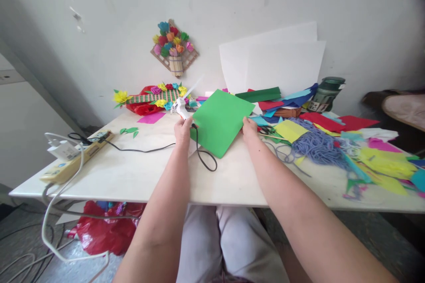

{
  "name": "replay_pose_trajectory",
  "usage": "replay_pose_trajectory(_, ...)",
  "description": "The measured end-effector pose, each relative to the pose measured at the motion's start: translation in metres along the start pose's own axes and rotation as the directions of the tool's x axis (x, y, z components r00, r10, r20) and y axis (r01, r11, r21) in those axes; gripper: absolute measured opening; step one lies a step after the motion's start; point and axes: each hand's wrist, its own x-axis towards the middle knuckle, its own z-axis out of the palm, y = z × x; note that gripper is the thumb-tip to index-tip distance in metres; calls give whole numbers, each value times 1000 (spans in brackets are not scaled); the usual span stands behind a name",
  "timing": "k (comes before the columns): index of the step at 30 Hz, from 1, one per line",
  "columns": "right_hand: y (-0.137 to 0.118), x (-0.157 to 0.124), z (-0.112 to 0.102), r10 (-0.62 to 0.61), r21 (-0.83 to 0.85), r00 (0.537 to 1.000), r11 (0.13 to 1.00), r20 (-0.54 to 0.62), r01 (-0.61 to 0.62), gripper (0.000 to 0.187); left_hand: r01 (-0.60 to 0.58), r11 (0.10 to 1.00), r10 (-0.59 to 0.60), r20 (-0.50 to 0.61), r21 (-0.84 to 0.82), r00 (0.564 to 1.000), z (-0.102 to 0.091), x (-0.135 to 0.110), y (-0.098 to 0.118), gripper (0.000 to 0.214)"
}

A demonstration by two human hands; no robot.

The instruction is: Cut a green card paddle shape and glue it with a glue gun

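Paper, a green sheet, is tilted cornerwise at the middle of the frame above the tabletop, spanning the gap between the left hand and the right hand, so neither hand is clearly nearer, and its long axis is hard to tell. The right grip pinches the lower right edge close to the right corner, while the left grip is closed at the left corner, by the white glue gun; whether those fingers also hold the gun, I cannot tell.
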Motion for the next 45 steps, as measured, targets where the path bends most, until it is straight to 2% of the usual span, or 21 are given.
replay_pose_trajectory(3, -3, -3, 0, 14, 28, 999, 1000, -41, -13, 35, 50, 999, -50, 28, 0, 998, 1, -2, -1, 27)
replay_pose_trajectory(6, -6, -6, 0, 26, 35, 999, 999, -31, -25, 33, 78, 997, -78, 42, 8, 996, 1, -3, -3, 27)
replay_pose_trajectory(11, -22, -19, 3, 167, 145, 984, 974, 64, -175, 18, -11, 992, -5, 131, 126, 991, 3, -2, -6, 26)
replay_pose_trajectory(15, -39, -34, 8, 295, 175, 919, 922, 263, -346, 10, 47, 992, -70, 207, 113, 976, 7, -5, -5, 27)
replay_pose_trajectory(18, -47, -46, 12, 338, 98, 873, 914, 351, -393, 13, 97, 991, -115, 225, 90, 968, 9, -7, -4, 26)
replay_pose_trajectory(21, -50, -54, 16, 357, -8, 787, 912, 503, -409, 9, 119, 990, -133, 233, 74, 963, 10, -8, -3, 25)
replay_pose_trajectory(22, -51, -55, 18, 356, -23, 783, 916, 510, -401, 8, 123, 990, -136, 238, 67, 962, 10, -9, -2, 25)
replay_pose_trajectory(23, -51, -56, 19, 347, -23, 792, 921, 502, -389, 8, 123, 991, -134, 244, 57, 960, 10, -10, -1, 25)
replay_pose_trajectory(25, -50, -55, 20, 311, 21, 842, 934, 442, -356, 8, 117, 993, -120, 266, 26, 957, 11, -12, 3, 26)
replay_pose_trajectory(29, -45, -46, 18, 257, 185, 923, 930, 288, -316, 8, 103, 990, -65, 351, -91, 934, 10, -15, 10, 31)
replay_pose_trajectory(33, -42, -38, 14, 254, 274, 955, 918, 152, -287, 13, 101, 970, -10, 375, -223, 927, 8, -13, 13, 31)
replay_pose_trajectory(38, -44, -34, 10, 225, 293, 973, 928, 45, -228, 15, 102, 942, 3, 312, -319, 950, 2, -9, 16, 30)
replay_pose_trajectory(42, -44, -30, 4, 177, 246, 982, 951, 70, -189, 13, 100, 923, -9, 239, -372, 971, -2, -8, 20, 29)
replay_pose_trajectory(45, -42, -32, 2, 193, 222, 954, 944, 229, -244, 9, 68, 912, 21, 213, -403, 977, -3, -6, 18, 28)
